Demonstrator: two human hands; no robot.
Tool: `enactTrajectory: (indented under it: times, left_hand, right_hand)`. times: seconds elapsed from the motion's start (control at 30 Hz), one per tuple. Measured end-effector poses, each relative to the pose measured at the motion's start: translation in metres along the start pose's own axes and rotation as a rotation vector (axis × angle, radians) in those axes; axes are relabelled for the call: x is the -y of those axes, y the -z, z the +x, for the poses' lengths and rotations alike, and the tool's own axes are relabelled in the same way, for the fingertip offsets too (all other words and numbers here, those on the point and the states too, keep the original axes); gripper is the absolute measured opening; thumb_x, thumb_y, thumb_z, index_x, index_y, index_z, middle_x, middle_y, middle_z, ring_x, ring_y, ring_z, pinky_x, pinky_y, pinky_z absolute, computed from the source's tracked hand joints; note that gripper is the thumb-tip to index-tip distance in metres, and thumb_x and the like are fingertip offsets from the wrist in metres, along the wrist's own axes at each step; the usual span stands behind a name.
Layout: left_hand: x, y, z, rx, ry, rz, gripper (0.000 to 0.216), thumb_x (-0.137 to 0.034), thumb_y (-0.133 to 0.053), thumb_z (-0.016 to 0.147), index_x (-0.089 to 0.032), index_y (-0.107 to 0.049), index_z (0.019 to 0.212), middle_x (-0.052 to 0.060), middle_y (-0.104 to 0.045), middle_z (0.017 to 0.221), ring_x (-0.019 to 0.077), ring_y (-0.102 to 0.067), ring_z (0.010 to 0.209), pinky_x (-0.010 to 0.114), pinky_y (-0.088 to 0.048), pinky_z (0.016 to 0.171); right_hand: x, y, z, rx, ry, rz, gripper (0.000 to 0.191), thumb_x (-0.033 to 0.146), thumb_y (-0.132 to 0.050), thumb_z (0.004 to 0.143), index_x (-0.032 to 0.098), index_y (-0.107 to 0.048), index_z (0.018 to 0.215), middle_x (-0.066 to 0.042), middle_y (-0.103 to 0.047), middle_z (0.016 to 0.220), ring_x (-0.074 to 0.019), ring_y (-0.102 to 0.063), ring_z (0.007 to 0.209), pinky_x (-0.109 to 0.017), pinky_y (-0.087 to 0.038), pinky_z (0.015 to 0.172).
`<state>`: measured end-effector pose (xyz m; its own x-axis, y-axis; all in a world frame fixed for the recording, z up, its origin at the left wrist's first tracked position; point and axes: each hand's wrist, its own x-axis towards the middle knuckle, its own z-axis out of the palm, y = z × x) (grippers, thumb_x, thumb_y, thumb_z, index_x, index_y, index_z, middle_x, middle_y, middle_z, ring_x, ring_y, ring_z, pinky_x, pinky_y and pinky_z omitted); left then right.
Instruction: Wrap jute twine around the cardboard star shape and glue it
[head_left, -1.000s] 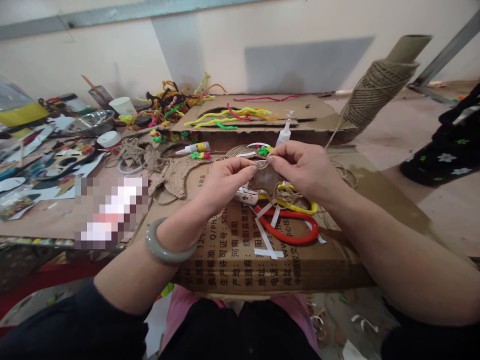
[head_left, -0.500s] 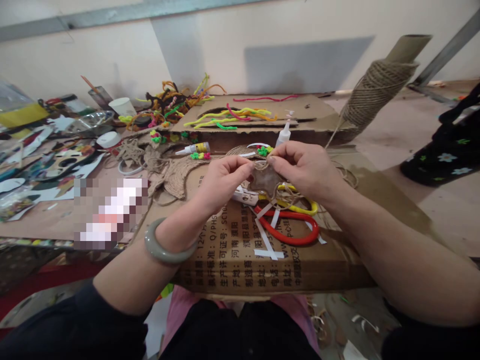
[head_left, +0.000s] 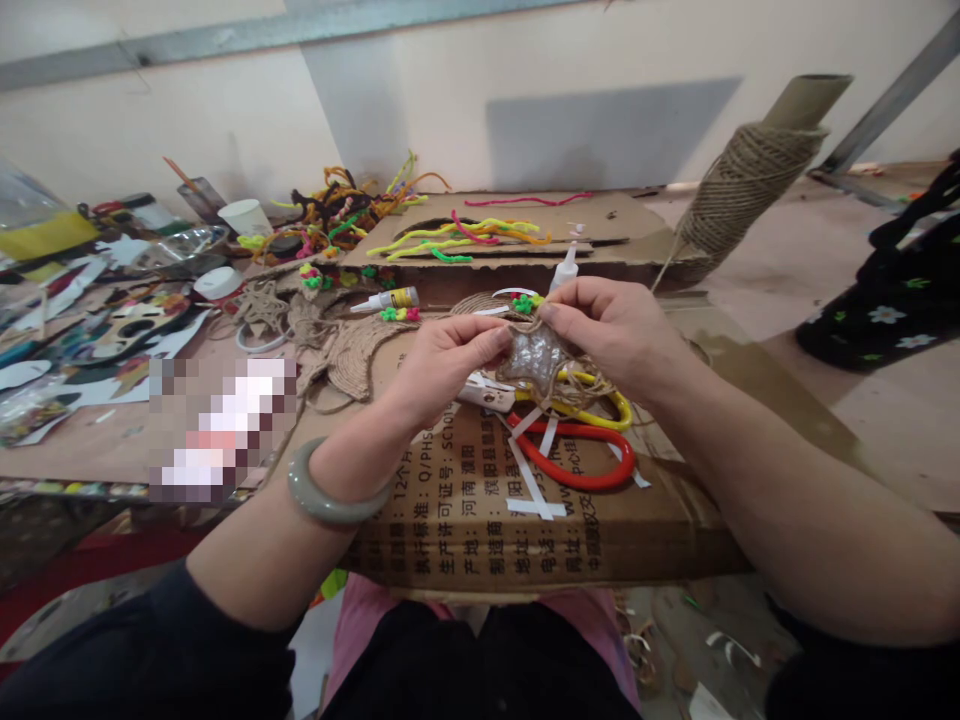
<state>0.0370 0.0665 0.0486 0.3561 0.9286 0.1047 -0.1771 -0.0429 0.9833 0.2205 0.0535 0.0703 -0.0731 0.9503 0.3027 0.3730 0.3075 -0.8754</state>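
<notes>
The cardboard box [head_left: 480, 510] lying across the person's lap is the largest thing here, and everything else is placed from it. Beyond its far edge lies a flattened cardboard sheet [head_left: 600, 245] strewn with yellow, green and pink pipe cleaners [head_left: 465, 235]. To the far right of the box leans a spool of jute twine [head_left: 739, 185] on a cardboard tube. Left of the box, the table [head_left: 112, 435] is crowded with paper scraps, a white paper cup [head_left: 246, 215] and a loose tangle of coloured pipe cleaners near the wall.

On the box's top, towards its far side, lie red-handled scissors [head_left: 577, 460] and, just behind them, yellow-handled scissors [head_left: 600, 400], with white paper strips [head_left: 532, 480] scattered across and beside them. At the box's far left corner sits a coil of woven jute [head_left: 352, 355], and a small glue tube [head_left: 390, 298] lies just past the far edge, near a white glue bottle [head_left: 566, 268].

Above the middle of the box's top, the left hand [head_left: 442, 365] and the right hand [head_left: 615, 335] meet. Both are closed in a pinch: the left thumb and forefinger grip the left point of a small brown star-shaped piece [head_left: 534, 355], and the right fingers hold its upper right side. Jute twine [head_left: 562, 385] trails from the star down onto the scissors. A grey-green bangle [head_left: 326, 495] circles the left wrist over the box's near left edge.
</notes>
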Motion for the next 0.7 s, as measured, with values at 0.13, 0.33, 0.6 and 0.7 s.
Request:
enactTrajectory:
  times: [0.13, 0.33, 0.6, 0.7]
  left_hand:
    - [-0.0016, -0.0009, -0.0004, -0.007, -0.01, 0.055, 0.03, -0.042, -0.082, 0.067, -0.015, -0.072, 0.073, -0.002, -0.061, 0.063, 0.0074, -0.049, 0.059, 0.023, -0.041, 0.06]
    - [-0.0028, -0.0037, -0.0022, -0.04, -0.044, 0.095, 0.025, -0.038, -0.079, 0.069, -0.016, -0.068, 0.069, -0.003, -0.057, 0.061, 0.0072, -0.045, 0.057, 0.023, -0.038, 0.057]
    - [-0.0003, -0.0049, -0.0027, -0.018, 0.029, 0.012, 0.037, -0.049, -0.082, 0.065, -0.014, -0.07, 0.072, -0.003, -0.056, 0.06, 0.0062, -0.043, 0.056, 0.022, -0.034, 0.054]
    - [-0.0002, -0.0045, -0.0031, -0.013, 0.028, 0.015, 0.038, -0.051, -0.081, 0.067, -0.015, -0.069, 0.069, -0.002, -0.054, 0.06, 0.0061, -0.041, 0.055, 0.022, -0.032, 0.052]
  right_hand:
    - [0.0018, -0.0004, -0.0008, 0.009, 0.016, -0.034, 0.015, 0.028, -0.06, 0.081, 0.017, -0.061, 0.071, 0.004, -0.048, 0.055, -0.0084, -0.038, 0.053, -0.027, -0.03, 0.053]
    - [0.0038, -0.0015, -0.0018, 0.009, 0.056, -0.089, 0.015, 0.028, -0.06, 0.081, 0.017, -0.062, 0.071, 0.004, -0.049, 0.056, -0.0085, -0.039, 0.053, -0.027, -0.031, 0.053]
    - [0.0012, -0.0001, -0.0008, -0.027, 0.046, -0.045, 0.015, 0.029, -0.061, 0.081, 0.017, -0.062, 0.072, 0.003, -0.051, 0.058, -0.0094, -0.042, 0.055, -0.028, -0.033, 0.055]
    - [0.0009, 0.0006, -0.0004, -0.03, 0.046, -0.051, 0.015, 0.029, -0.061, 0.081, 0.017, -0.063, 0.072, 0.003, -0.053, 0.059, -0.0099, -0.043, 0.057, -0.028, -0.034, 0.056]
